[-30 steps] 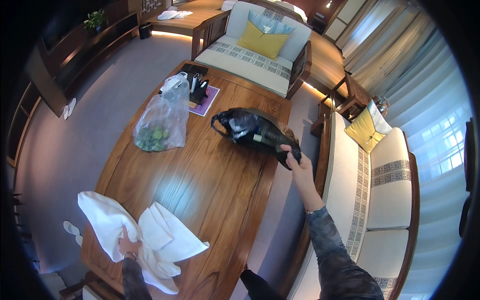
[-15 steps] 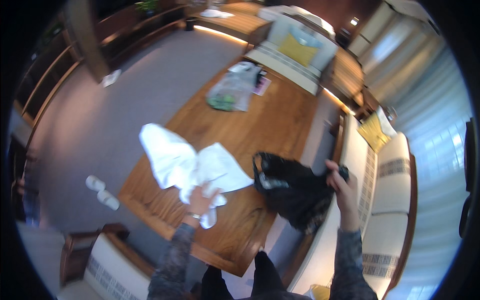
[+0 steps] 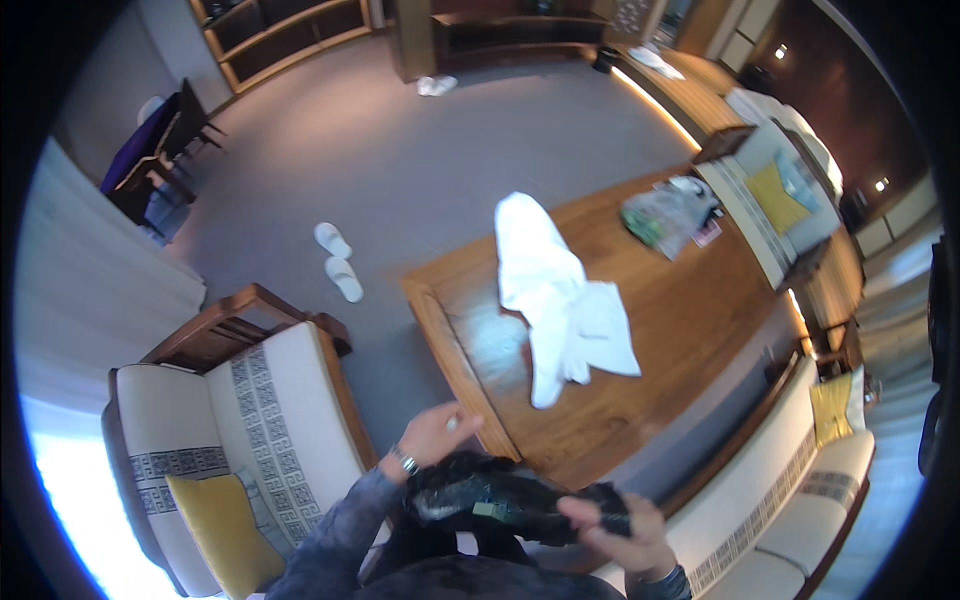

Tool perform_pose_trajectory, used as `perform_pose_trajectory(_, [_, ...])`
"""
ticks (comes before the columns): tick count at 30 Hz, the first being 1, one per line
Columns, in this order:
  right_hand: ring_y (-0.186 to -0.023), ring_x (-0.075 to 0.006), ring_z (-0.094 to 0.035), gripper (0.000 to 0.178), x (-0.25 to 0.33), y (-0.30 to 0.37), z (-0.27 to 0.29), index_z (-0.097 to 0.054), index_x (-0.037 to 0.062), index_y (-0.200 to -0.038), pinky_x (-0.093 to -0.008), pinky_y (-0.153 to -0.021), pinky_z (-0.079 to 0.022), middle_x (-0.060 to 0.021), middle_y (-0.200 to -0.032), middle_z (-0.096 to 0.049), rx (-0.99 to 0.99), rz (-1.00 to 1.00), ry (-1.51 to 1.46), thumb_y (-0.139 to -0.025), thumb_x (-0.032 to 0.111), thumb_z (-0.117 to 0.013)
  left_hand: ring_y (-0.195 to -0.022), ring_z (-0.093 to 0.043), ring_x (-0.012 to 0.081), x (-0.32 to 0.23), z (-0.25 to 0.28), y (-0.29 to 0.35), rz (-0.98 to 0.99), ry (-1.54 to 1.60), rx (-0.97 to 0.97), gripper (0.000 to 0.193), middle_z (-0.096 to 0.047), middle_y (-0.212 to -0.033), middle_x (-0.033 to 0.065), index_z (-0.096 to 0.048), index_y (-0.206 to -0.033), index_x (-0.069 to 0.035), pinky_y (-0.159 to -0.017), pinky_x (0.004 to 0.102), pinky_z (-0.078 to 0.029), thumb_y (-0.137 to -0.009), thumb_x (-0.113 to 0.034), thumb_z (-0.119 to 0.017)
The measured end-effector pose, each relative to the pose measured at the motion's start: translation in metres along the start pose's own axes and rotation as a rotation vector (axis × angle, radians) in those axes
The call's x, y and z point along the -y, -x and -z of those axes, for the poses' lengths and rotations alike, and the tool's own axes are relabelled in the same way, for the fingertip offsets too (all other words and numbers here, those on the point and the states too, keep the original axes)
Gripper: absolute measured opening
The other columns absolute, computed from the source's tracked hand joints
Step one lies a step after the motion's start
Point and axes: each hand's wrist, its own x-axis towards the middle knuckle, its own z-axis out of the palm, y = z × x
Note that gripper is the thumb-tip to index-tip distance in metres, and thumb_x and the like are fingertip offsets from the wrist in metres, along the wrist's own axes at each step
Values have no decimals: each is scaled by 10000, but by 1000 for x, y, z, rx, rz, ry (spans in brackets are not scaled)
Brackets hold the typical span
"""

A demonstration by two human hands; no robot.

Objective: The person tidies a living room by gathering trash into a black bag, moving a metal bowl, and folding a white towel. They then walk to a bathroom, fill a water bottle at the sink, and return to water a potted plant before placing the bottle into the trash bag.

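Note:
My right hand (image 3: 620, 530) grips the gathered right end of a black plastic bag (image 3: 490, 500). The bag stretches low in front of my body, glossy and crumpled, with a small pale green patch on its side; its contents cannot be made out. Just above the bag's left end is my left hand (image 3: 440, 435), wearing a metal watch (image 3: 402, 458) at the wrist. Its fingers are loosely bent and apart, with no object plainly held. Beyond both hands, a rumpled white cloth (image 3: 550, 290) lies on the wooden table (image 3: 690, 310).
A clear plastic bag (image 3: 670, 215) with green contents sits at the table's far end. A cushioned armchair (image 3: 270, 430) stands at left and a long sofa (image 3: 760, 500) at right. White slippers (image 3: 340, 265) lie on the grey floor (image 3: 300, 160).
My left hand has come off the white cloth toward the black bag. The bag and my right hand have moved in close to my body. The view has turned left.

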Motion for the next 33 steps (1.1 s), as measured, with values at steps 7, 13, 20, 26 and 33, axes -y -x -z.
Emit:
perform_pose_trajectory(7, [-643,-118,-535,445,0,-181,-103,-503,-23,-1378,-275,-685,-471,11,-719,-530,364,-41,-181,-975,154,-566,-1080,-608,309,121,102,99,338,-19,269,719,-642,-1132,183,-625,-1127,-27,-922,395,-472,-811,-673,-636])
perform_pose_trajectory(13, [-626,-64,-499,440,26,-321,-140,-483,12,-1413,-241,-607,-432,22,-715,-518,477,-306,-188,-995,146,-511,-1114,-608,334,167,170,59,516,44,86,808,-647,-1160,202,-591,-1231,15,-950,399,-469,-798,-664,-656])
perform_pose_trajectory(20, [-687,-190,-551,434,28,-458,-150,-533,109,-1395,-304,-689,-449,-74,-778,-560,543,0,-12,-964,148,-564,-896,-651,202,171,254,-45,379,522,-339,646,-692,-914,134,-640,-1109,81,-806,324,-511,-833,-496,-733])
perform_pose_trajectory(26, [-612,-169,-522,390,6,-587,-168,-577,118,-1356,-281,-614,-442,-73,-703,-552,471,192,29,-970,165,-562,-865,-599,113,176,320,-91,464,852,-691,310,-679,-944,59,-676,-992,4,-751,267,-472,-917,-297,-683])
perform_pose_trajectory(33, [-621,-65,-463,304,-20,-720,-227,-665,123,-1251,-243,-587,-411,16,-684,-552,504,118,26,-957,178,-609,-803,-568,114,210,417,-120,396,817,-897,269,-637,-799,10,-615,-818,-17,-721,313,-455,-907,-263,-676])
